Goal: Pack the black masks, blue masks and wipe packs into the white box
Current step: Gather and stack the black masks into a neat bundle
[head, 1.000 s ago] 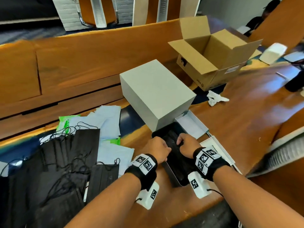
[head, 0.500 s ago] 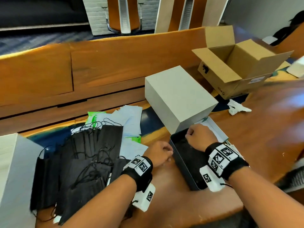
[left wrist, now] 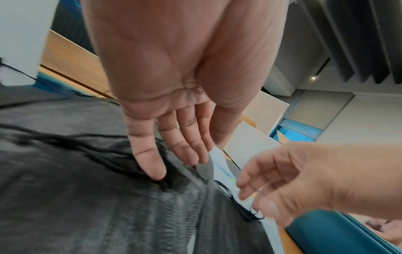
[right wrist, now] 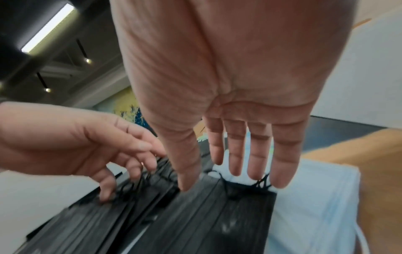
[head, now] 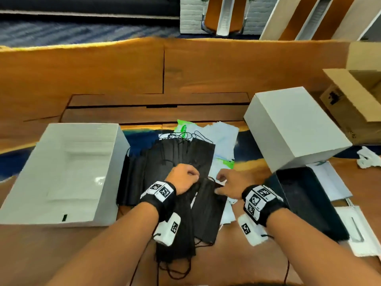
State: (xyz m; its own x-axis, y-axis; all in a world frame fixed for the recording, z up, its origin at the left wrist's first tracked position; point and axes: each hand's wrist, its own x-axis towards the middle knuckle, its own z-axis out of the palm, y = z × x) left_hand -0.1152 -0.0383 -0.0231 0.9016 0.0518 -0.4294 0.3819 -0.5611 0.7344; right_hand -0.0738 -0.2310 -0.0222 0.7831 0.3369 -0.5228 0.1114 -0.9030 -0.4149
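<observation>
A pile of black masks (head: 175,157) lies mid-table, with one separate black mask (head: 208,211) nearer me. Blue masks (head: 224,139) and green wipe packs (head: 182,129) lie behind and partly under them. The open white box (head: 61,176) stands to the left with nothing in it. My left hand (head: 183,178) hovers over the pile, its straight fingers (left wrist: 150,165) touching black fabric and ear loops. My right hand (head: 226,182) is open over the near mask's top edge, its fingertips (right wrist: 278,178) at the ear loops (right wrist: 261,183). Neither hand holds anything.
A closed white box (head: 294,129) stands at the right, with a black tray (head: 309,199) and white inserts (head: 358,230) in front of it. An open cardboard box (head: 354,100) is at the far right. A raised wooden ledge (head: 156,69) runs along the back.
Both hands left the black tray on the right and moved left to the black masks. The view swung left, bringing the open white box into sight.
</observation>
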